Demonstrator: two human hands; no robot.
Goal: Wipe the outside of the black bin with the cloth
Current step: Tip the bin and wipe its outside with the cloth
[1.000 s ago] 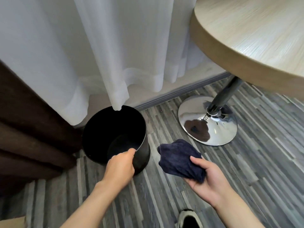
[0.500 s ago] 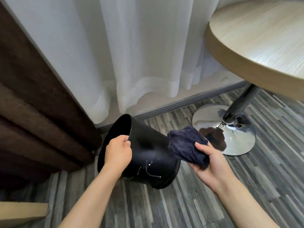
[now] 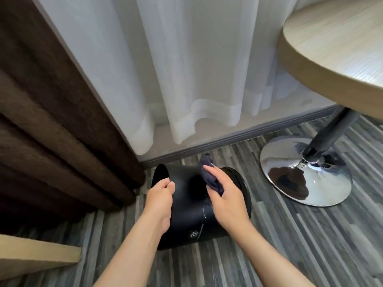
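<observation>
While the black bin [image 3: 186, 208] lies tipped on its side on the wood-pattern floor [image 3: 290, 255], mouth toward the brown curtain [image 3: 51, 131], keep it braced. In the head view, your left hand [image 3: 160, 200] has its grip closed over the rim at the open end; your right hand [image 3: 224, 200] presses the dark cloth [image 3: 208, 175] flat against the upper wall near the base, grip wrapped around the cloth. Draw the cloth along the wall in overlapping passes, and roll the bin with the left hand to expose each unwiped section. Target the pale streaks low on the wall. A small swirl mark [image 3: 194, 235] shows there; no legible writing or brand is visible.
</observation>
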